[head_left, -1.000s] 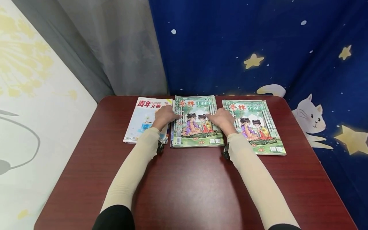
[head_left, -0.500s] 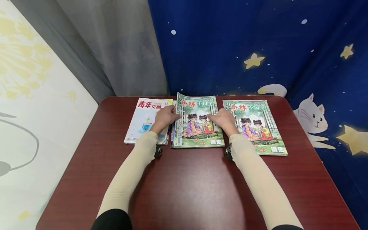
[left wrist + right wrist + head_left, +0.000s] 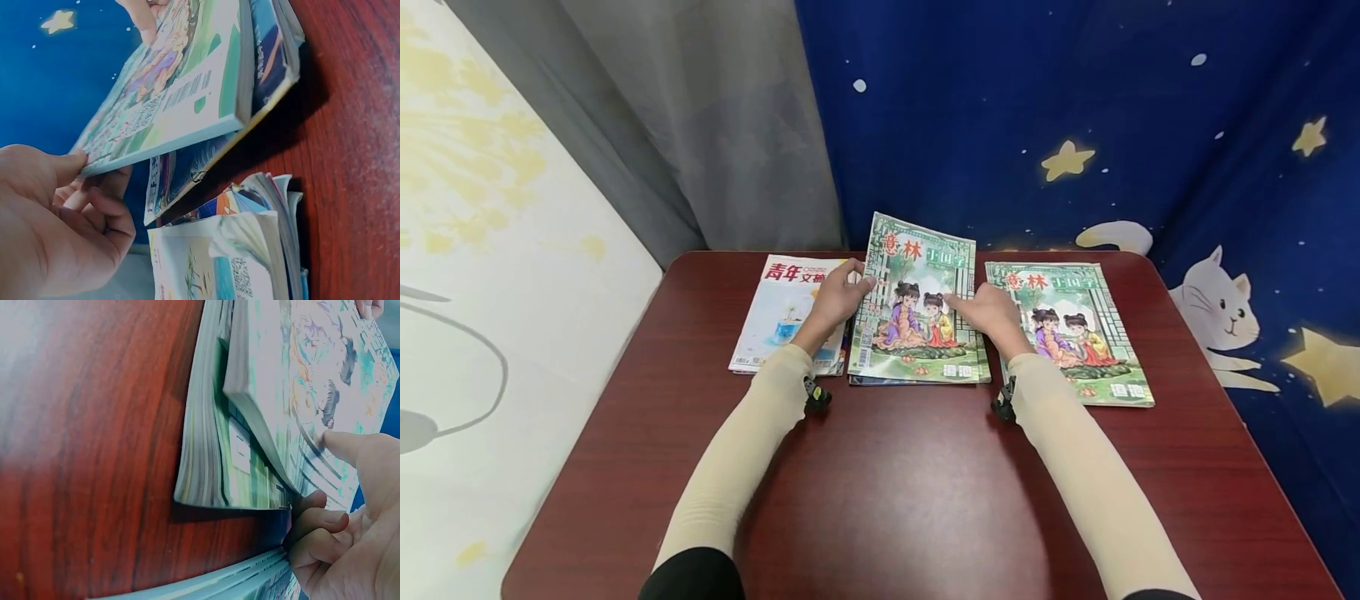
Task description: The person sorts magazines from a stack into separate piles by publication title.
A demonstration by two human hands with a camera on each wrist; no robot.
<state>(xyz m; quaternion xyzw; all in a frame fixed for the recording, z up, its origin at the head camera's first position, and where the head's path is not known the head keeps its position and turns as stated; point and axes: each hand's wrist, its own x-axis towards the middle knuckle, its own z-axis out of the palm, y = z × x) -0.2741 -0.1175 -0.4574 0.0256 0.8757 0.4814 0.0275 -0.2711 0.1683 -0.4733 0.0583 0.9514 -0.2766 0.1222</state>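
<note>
A green magazine (image 3: 917, 325) with two cartoon figures on its cover is raised and tilted at the middle pile, its far edge higher than its near edge. My left hand (image 3: 837, 302) pinches its left side, thumb on the cover and fingers underneath. On the opposite side my right hand (image 3: 996, 315) grips the right edge, its thumb (image 3: 344, 445) lying on the cover. Beneath it, a dark blue magazine (image 3: 269, 53) shows in the left wrist view, and another green cover (image 3: 240, 447) in the right wrist view. Most of the lower pile is hidden.
Left of the middle pile lies a stack topped by a white magazine (image 3: 775, 312) with red lettering. A second stack with a matching green cover (image 3: 1082, 354) lies at the right. All rest toward the back of the dark red table (image 3: 910, 483), before a blue curtain (image 3: 940, 125).
Both hands have lifted the top green magazine off the middle pile, its far edge rising most and shifting slightly right. The left and right stacks stay in place.
</note>
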